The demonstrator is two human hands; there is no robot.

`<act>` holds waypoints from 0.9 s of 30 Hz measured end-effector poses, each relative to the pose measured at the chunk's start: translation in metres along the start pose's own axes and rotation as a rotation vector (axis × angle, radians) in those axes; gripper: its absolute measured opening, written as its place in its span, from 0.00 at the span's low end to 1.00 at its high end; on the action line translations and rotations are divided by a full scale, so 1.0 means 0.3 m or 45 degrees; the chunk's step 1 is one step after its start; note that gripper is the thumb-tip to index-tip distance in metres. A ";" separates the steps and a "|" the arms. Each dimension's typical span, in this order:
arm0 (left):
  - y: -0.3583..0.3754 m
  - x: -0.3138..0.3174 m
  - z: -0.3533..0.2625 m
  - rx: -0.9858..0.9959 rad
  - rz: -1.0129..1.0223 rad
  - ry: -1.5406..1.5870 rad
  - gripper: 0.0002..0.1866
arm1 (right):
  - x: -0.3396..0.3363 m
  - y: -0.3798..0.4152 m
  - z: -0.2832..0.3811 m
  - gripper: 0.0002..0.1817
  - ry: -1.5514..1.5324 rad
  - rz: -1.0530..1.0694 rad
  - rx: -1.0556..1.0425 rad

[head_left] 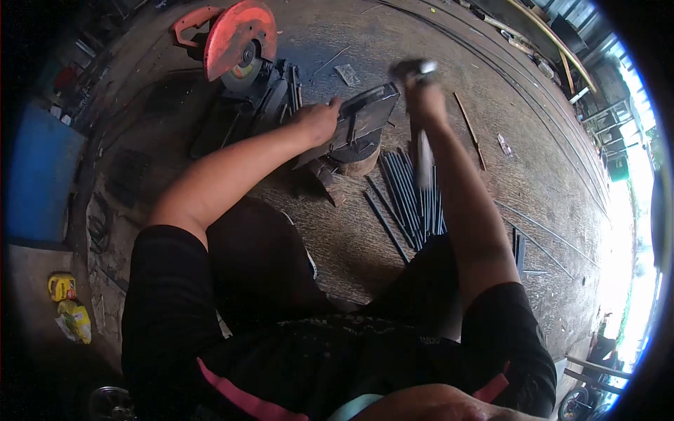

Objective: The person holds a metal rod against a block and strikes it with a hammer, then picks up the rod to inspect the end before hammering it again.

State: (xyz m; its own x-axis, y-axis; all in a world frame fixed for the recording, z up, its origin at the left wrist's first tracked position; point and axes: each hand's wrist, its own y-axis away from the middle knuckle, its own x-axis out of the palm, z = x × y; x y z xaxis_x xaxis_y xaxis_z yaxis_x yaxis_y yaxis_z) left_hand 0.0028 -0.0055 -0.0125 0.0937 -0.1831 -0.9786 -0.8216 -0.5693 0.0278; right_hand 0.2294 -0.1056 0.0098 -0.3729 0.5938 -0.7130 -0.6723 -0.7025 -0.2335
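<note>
Left hand (321,122) grips plate (377,114), tilted over far edge of stump (361,165), contact unclear | right hand (426,105) clenched on raised hammer (420,68) | I judge: striking step | next move calls for steady plate, true aim

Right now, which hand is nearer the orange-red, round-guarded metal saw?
The left hand: it is a short way right of the saw. The right hand is farther right.

Saw (242,43): left of block (359,165) | plate (378,114): apparently over block | rods (409,202): on floor (519,165), right of block
</note>
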 end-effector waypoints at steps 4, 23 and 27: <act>-0.005 0.033 0.057 -0.039 -0.009 0.051 0.17 | -0.030 0.041 -0.031 0.33 0.091 0.187 0.198; -0.033 0.043 0.060 -0.077 0.009 -0.050 0.14 | -0.035 0.071 0.049 0.36 0.013 0.307 0.289; -0.025 0.041 0.093 -0.036 -0.001 -0.061 0.11 | -0.149 -0.003 0.108 0.38 -0.178 0.059 0.073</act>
State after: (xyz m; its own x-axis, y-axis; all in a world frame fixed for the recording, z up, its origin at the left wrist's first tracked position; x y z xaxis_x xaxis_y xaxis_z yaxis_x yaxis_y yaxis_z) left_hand -0.0055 0.0188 -0.0304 0.0663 -0.1444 -0.9873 -0.8053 -0.5920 0.0325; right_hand 0.2258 -0.1188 0.0633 -0.4867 0.6130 -0.6224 -0.6865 -0.7090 -0.1616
